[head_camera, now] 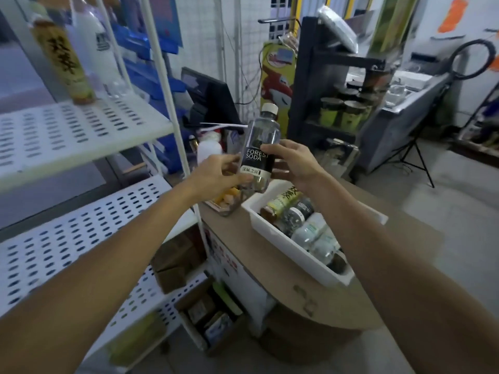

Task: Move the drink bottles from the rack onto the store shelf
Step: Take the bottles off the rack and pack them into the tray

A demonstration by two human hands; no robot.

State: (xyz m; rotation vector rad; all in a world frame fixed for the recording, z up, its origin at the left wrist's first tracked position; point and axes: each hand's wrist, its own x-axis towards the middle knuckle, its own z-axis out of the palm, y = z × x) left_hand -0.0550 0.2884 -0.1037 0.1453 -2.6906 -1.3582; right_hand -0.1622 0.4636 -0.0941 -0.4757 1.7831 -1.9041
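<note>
Gripping the soda bottle (260, 147) from both sides: right hand (293, 164) wrapped round the black label from the right, left hand (216, 175) pinching the lower body from the left. Carried clear of the rack (283, 245), above the far left corner of the table (270, 268), cap up, long axis near upright and tipped slightly right. Lying on their sides in the rack below, more bottles (299, 220), not yet moved.

Off to the left of both hands, the store shelf (81, 130), with a tea bottle (63, 58) and a white bottle (93, 41) upright on its upper board. Between bottle and board, the white post (172, 103) of the shelf.

Probably a hand-over toward the left hand, the nearer one to the shelf. Calls next for a leftward, rising carry round the post, kept upright, then a set-down on the board's bare front part.
</note>
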